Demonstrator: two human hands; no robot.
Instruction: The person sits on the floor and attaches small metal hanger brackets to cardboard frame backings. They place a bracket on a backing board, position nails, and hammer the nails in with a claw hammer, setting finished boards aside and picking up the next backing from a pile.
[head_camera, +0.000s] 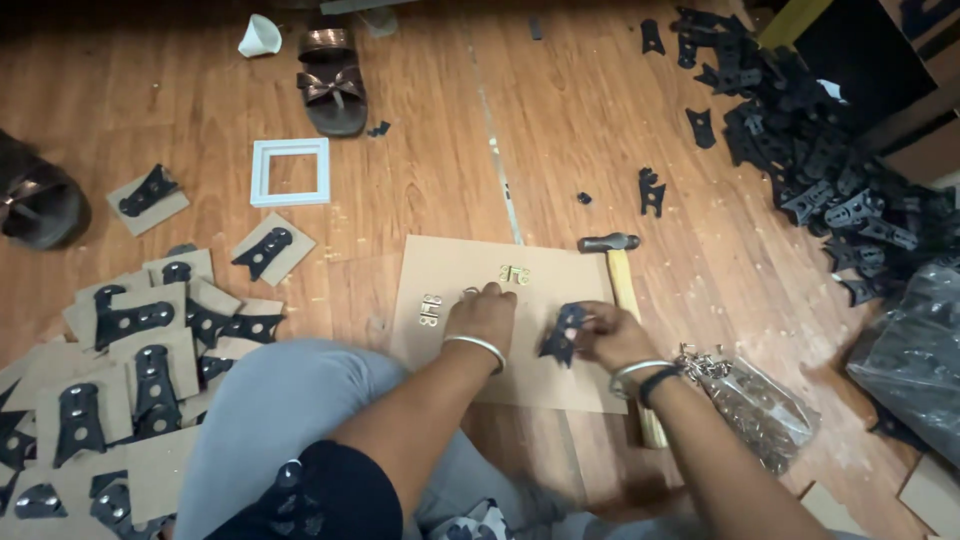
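The person sits on a wooden floor (600, 130) with a cardboard sheet (450, 265) laid flat in front of the knees. All positions below are given relative to this sheet.

The left hand (483, 315) rests on the sheet near its middle, fingers curled down onto a small metal ring (469, 293); whether the ring is pinched cannot be determined. Two small brass fittings lie on the sheet: one (429, 309) just left of the left hand, the other (514, 274) near the sheet's far edge.

The right hand (608, 337) is over the right part of the sheet, its fingers grasping a black shaped piece (563, 333) held just above the cardboard.

A hammer (622, 290) lies along the sheet's right edge, head away from the person. A clear bag of small metal parts (755, 405) lies right of the hammer. A pile of black pieces (810, 150) lies far right. Cardboard cards carrying black pieces (140, 345) lie left of the sheet. A white square frame (290, 172) lies beyond them.
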